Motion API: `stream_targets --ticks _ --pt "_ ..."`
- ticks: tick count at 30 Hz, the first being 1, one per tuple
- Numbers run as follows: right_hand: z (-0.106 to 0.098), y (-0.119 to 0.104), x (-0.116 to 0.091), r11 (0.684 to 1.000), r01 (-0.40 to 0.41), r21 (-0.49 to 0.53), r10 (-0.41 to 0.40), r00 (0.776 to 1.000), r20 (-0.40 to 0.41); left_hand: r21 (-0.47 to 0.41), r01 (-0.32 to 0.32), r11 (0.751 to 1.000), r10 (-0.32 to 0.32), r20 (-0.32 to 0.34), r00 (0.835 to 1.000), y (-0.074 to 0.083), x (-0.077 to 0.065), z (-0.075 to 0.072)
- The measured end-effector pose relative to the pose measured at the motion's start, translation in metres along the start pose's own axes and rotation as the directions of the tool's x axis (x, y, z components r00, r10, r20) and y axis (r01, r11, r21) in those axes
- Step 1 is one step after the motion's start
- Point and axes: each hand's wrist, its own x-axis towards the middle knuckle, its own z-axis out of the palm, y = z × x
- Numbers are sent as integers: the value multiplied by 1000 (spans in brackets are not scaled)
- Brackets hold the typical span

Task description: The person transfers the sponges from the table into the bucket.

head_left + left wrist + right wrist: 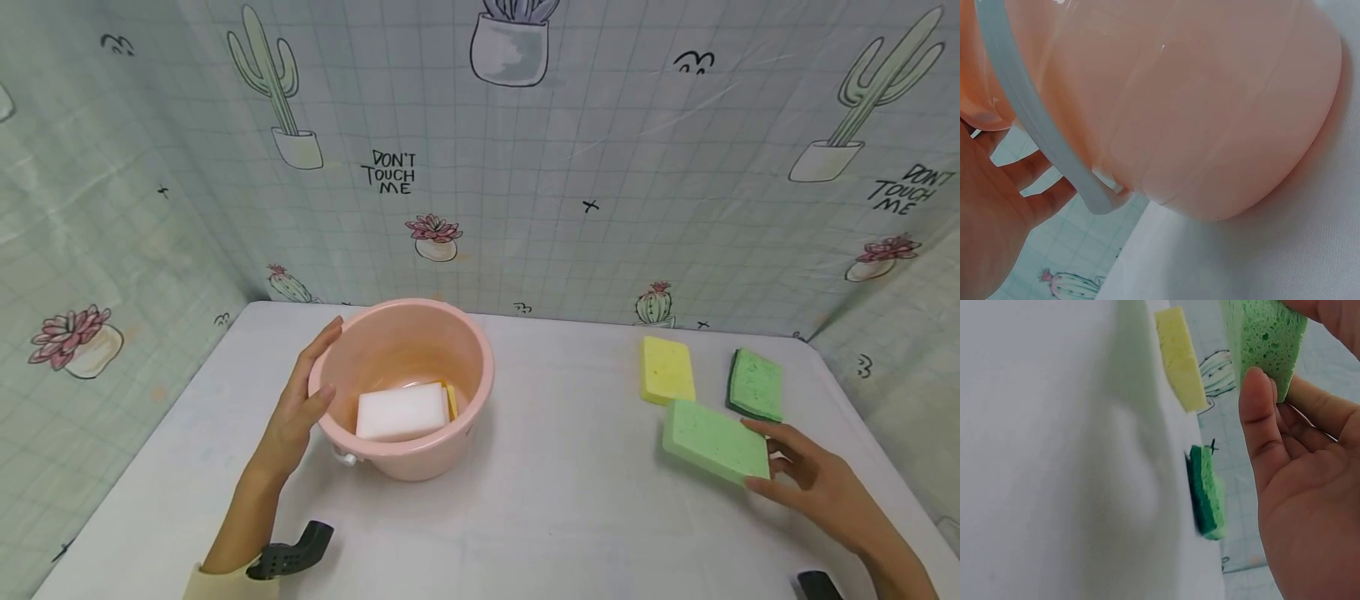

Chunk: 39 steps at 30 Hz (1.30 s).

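Note:
A pale pink bucket [442, 458] stands on the white table, with a white sponge [401, 412] and a yellow edge of another piece inside it. My left hand [292, 412] rests against the bucket's left side, thumb at the rim and fingers extended along the outside. The left wrist view shows those fingers beyond the light grey handle [1041, 125]. My right hand [813, 475] pinches a thick light green sponge [716, 440] by its right end, between thumb and fingers. In the right wrist view this sponge [1266, 340] is raised over the tabletop.
Behind the held sponge lie a yellow sponge [667, 371] and a green sponge with a dark green scouring side [756, 385]. A cactus-print cloth [495, 175] hangs around the back and sides of the table [562, 500]. Dark bands [292, 554] are worn near both wrists.

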Motion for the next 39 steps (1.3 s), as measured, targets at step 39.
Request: stream_targets --ticks 39 --pt "14 -110 87 900 367 236 -394 915 81 -69 -34 997 36 26 999 -4 1 -1"
